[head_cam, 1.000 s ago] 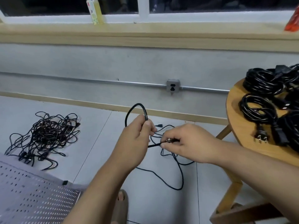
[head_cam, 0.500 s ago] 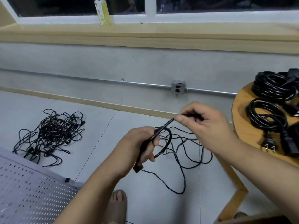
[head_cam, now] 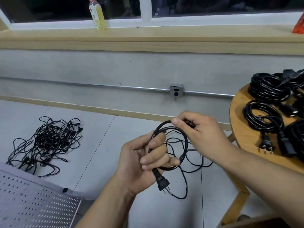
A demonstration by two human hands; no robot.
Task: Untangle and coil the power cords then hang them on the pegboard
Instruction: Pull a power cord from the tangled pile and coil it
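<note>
Cord (head_cam: 186, 145), black and partly wound into a loop, sits between a person's two hands above a grey tiled floor (head_cam: 107, 162). The left hand (head_cam: 141, 158) grips the loop's left side, fingers curled round the gathered strands. The plug (head_cam: 162, 182) hangs just below that hand, its two prongs pointing down and to the right. The right hand (head_cam: 202, 132) pinches the top of the loop between thumb and fingers. The unwound rest of the cord trails beneath the hands in loose curves down toward the floor.

To the left, well apart from the hands, a tangle (head_cam: 49, 140) of thin black cords lies heaped on the floor. A perforated grey pegboard (head_cam: 32, 203) fills the lower left corner, near the tangle's closest strands. At right, a round wooden table (head_cam: 243, 129) carries several finished coils (head_cam: 261, 117) of thicker black cord, lying side by side, one with a two-prong plug resting on the tabletop.

Behind, a metal conduit (head_cam: 82, 84) runs along the concrete wall to a grey outlet (head_cam: 176, 92). A bottle (head_cam: 97, 15) of yellow liquid stands upright on the wooden sill (head_cam: 148, 38) under the window.
</note>
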